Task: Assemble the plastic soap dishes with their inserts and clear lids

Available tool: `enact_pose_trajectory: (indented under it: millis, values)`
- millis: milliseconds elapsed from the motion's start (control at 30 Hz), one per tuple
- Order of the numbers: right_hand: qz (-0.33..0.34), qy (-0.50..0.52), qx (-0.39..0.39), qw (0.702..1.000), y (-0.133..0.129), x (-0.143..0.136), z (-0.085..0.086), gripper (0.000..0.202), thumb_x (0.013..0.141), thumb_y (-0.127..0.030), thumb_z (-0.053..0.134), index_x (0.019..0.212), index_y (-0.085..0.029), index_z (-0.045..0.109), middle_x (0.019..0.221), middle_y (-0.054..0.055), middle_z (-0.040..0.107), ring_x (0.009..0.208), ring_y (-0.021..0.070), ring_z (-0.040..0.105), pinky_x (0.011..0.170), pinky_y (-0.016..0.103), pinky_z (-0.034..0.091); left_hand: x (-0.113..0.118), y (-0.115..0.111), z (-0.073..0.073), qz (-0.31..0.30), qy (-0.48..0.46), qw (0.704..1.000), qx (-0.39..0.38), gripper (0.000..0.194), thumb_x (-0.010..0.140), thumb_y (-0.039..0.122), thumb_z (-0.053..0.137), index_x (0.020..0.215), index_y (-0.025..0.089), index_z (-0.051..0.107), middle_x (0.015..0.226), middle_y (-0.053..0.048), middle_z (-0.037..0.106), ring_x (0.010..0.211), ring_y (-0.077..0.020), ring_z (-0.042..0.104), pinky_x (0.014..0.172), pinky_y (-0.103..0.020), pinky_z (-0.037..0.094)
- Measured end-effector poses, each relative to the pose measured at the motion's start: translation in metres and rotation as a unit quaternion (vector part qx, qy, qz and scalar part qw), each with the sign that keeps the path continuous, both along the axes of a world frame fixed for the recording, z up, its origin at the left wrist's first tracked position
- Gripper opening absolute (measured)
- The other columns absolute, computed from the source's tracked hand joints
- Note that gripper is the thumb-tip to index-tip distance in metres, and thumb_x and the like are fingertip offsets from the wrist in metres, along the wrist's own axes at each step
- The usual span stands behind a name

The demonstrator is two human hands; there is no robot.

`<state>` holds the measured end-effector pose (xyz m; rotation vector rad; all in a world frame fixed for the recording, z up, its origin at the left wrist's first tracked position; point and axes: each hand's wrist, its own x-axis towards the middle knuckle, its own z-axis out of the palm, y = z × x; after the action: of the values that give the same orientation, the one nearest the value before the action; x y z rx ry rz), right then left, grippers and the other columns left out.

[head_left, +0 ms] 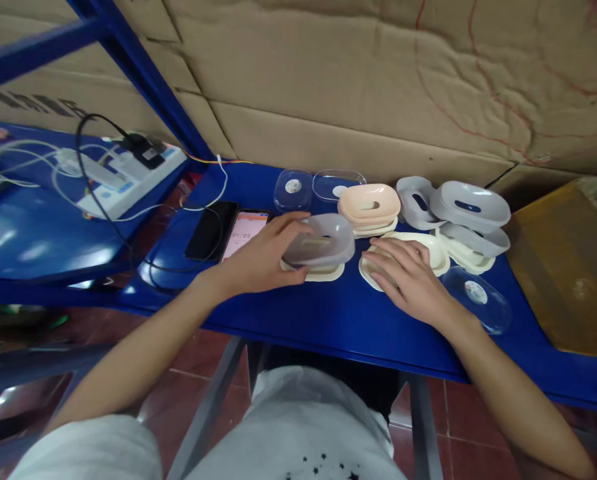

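Observation:
My left hand (268, 253) grips the left end of a grey oval dish (331, 243) with a slot in its middle. That dish sits over a cream tray (325, 273), which shows at its lower edge. My right hand (408, 277) rests on cream dishes (435, 252), fingers stretched out over their left part. Between the hands and a little behind stands a peach dish (369, 200) on paler pieces. Further right are grey slotted dishes (471, 203), some stacked on cream ones.
Clear lids lie at the back (293, 190) and right (478, 300). Two phones (211, 230) lie left of my left hand. A power strip (133, 180) with loose cables is at far left, a cardboard box (568, 273) at right. Cardboard (348, 87) lines the back.

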<state>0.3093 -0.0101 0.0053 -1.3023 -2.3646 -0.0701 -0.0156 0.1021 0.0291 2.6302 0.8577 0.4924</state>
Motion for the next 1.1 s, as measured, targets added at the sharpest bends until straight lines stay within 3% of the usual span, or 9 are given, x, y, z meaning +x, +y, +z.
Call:
enact_pose_trajectory:
  millis: [300,533,633,733,800,867,933,1033,1100]
  values:
    - [0.037,-0.044,-0.006,0.998,-0.003,-0.018,-0.006,0.046,0.110,-0.028,0.057,0.155,-0.022,0.053,0.162,0.015,0.058,0.148,0.0308,0.056,0.121,0.052,0.037,-0.009,-0.009,-0.023,-0.063,0.059,0.996,0.005,0.057,0.089,0.023,0.071,0.142,0.018,0.052,0.172,-0.022,0.033,0.162,-0.0417,0.035,0.129,-0.059,0.039]
    - [0.067,-0.090,0.021,0.994,-0.005,-0.040,-0.012,0.036,0.111,-0.027,0.058,0.146,-0.022,0.064,0.157,0.010,0.064,0.144,0.0265,0.059,0.124,0.049,0.034,-0.004,-0.035,-0.040,-0.043,0.066,0.995,0.057,0.051,0.105,0.040,0.065,0.151,0.020,0.051,0.175,-0.023,0.030,0.163,-0.0446,0.033,0.126,-0.064,0.042]
    - [0.067,-0.093,0.030,0.993,-0.004,-0.041,-0.016,0.031,0.112,-0.027,0.056,0.140,-0.021,0.067,0.152,0.009,0.068,0.143,0.0252,0.060,0.123,0.047,0.035,-0.003,-0.040,-0.037,-0.044,0.060,0.996,0.057,0.056,0.105,0.049,0.066,0.152,0.023,0.053,0.175,-0.021,0.033,0.161,-0.0446,0.035,0.125,-0.065,0.042]
    - [0.070,-0.079,0.034,0.994,-0.004,-0.040,-0.019,0.031,0.112,-0.028,0.057,0.139,-0.020,0.068,0.149,0.010,0.070,0.141,0.0255,0.062,0.122,0.048,0.035,0.000,-0.023,-0.023,-0.013,0.029,0.999,0.044,0.059,0.107,0.059,0.059,0.154,0.024,0.051,0.166,-0.016,0.049,0.153,-0.0343,0.050,0.124,-0.055,0.045]
    - [0.075,-0.072,0.035,0.994,-0.004,-0.039,-0.018,0.031,0.111,-0.028,0.058,0.139,-0.019,0.068,0.148,0.010,0.071,0.140,0.0260,0.062,0.122,0.048,0.035,0.009,0.001,-0.012,0.065,0.006,0.996,0.055,0.050,0.114,0.050,0.043,0.153,0.020,0.050,0.154,-0.016,0.060,0.145,-0.0292,0.057,0.121,-0.049,0.047]
    - [0.079,-0.072,0.035,0.994,-0.004,-0.038,-0.017,0.031,0.111,-0.029,0.058,0.139,-0.019,0.068,0.148,0.010,0.070,0.140,0.0264,0.062,0.121,0.048,0.035,0.023,0.031,-0.003,0.174,-0.004,0.982,0.072,0.054,0.113,0.048,0.043,0.153,0.013,0.049,0.148,-0.023,0.061,0.143,-0.0379,0.057,0.117,-0.057,0.046]
    - [0.085,-0.067,0.041,0.993,-0.004,-0.037,-0.014,0.029,0.111,-0.030,0.058,0.136,-0.019,0.069,0.145,0.010,0.072,0.138,0.0266,0.064,0.120,0.048,0.036,0.042,0.058,0.000,0.283,0.083,0.953,0.065,0.069,0.105,0.059,0.057,0.156,0.014,0.048,0.152,-0.025,0.057,0.142,-0.0457,0.055,0.116,-0.062,0.043]
    - [0.104,-0.046,0.056,0.992,-0.006,-0.035,-0.010,0.022,0.110,-0.028,0.059,0.124,-0.019,0.074,0.132,0.010,0.078,0.129,0.0253,0.068,0.116,0.046,0.039,0.067,0.084,-0.003,0.326,0.200,0.924,0.013,0.089,0.097,0.072,0.063,0.163,0.014,0.043,0.162,-0.031,0.046,0.147,-0.0551,0.047,0.119,-0.075,0.030]
    - [0.115,-0.031,0.057,0.991,-0.007,-0.034,-0.007,0.018,0.110,-0.026,0.060,0.116,-0.020,0.075,0.126,0.009,0.079,0.124,0.0240,0.070,0.113,0.044,0.041,0.075,0.091,-0.007,0.330,0.211,0.920,-0.008,0.085,0.098,0.066,0.064,0.163,0.014,0.043,0.163,-0.032,0.046,0.147,-0.0552,0.047,0.119,-0.075,0.028]
